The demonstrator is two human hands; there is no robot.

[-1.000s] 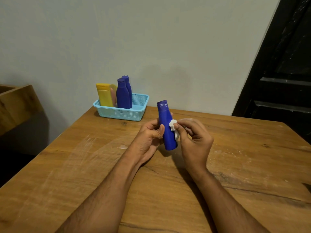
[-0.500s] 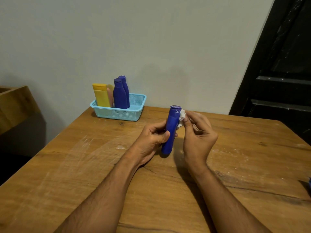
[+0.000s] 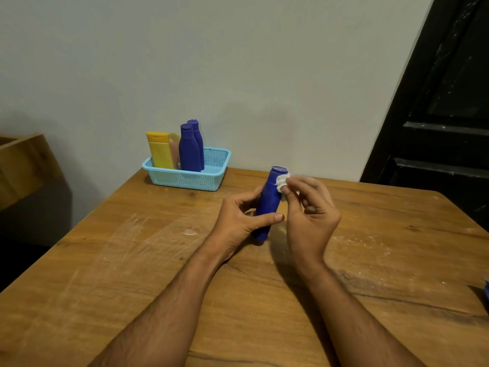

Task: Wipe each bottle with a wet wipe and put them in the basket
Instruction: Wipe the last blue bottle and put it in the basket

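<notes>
My left hand [image 3: 239, 221] grips a dark blue bottle [image 3: 270, 200] around its lower half, holding it nearly upright over the middle of the wooden table [image 3: 132, 260]. My right hand [image 3: 309, 213] pinches a small white wet wipe [image 3: 281, 180] against the bottle's neck, just under the cap. A light blue mesh basket [image 3: 201, 181] stands at the table's back left by the wall. In it stand two dark blue bottles [image 3: 189, 149], a yellow bottle [image 3: 158, 151] and a pale pink one [image 3: 174, 152] partly hidden between them.
A grey wall runs behind the table. A dark door [image 3: 444, 115] is at the right. A wooden piece of furniture [image 3: 23, 160] stands off the table's left side. A small blue object [image 3: 486, 290] peeks in at the right edge.
The wipe has travelled up the bottle from its middle to the neck under the cap. My left hand has tilted the bottle slightly and lowered its grip.
</notes>
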